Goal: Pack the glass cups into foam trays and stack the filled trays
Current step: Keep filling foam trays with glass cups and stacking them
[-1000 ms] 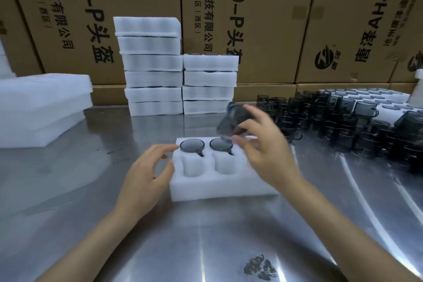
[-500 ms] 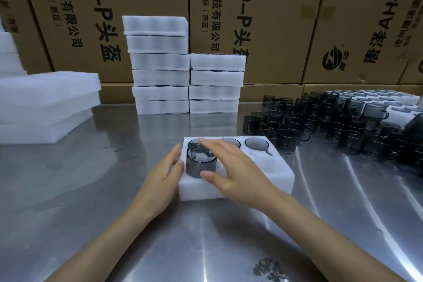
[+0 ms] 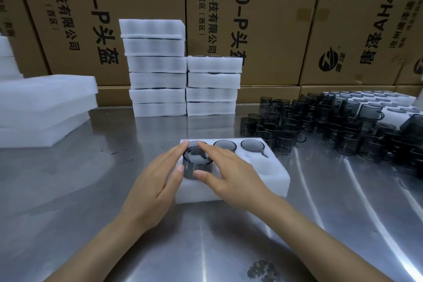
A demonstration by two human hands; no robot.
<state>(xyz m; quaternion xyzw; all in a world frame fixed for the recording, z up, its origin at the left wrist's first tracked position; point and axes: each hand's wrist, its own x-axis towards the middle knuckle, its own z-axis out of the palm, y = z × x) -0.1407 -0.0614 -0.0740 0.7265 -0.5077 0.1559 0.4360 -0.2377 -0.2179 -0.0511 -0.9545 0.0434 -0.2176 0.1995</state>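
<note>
A white foam tray [image 3: 263,174] lies at the centre of the steel table. Three dark glass cups sit sunk in its back row, the middle one [image 3: 225,145] and the right one [image 3: 251,145] in plain sight. Another glass cup [image 3: 196,165] stands in the front-left slot, rising well above the foam. My right hand [image 3: 231,174] holds it, thumb on its front wall and fingers across its rim. My left hand [image 3: 158,181] touches the cup's left side with straight fingers. The other front slots hold nothing.
Several loose dark cups [image 3: 320,126] crowd the table to the right, beside a large foam sheet of cups [image 3: 393,107]. Two stacks of filled trays [image 3: 158,71] [image 3: 212,84] stand behind. Foam slabs [image 3: 43,110] lie at left. Cardboard boxes [image 3: 263,18] wall the back.
My right hand carried a cup from above the tray's right side down into the front-left slot. A third cup now sits in the back row. My left hand moved against the cup.
</note>
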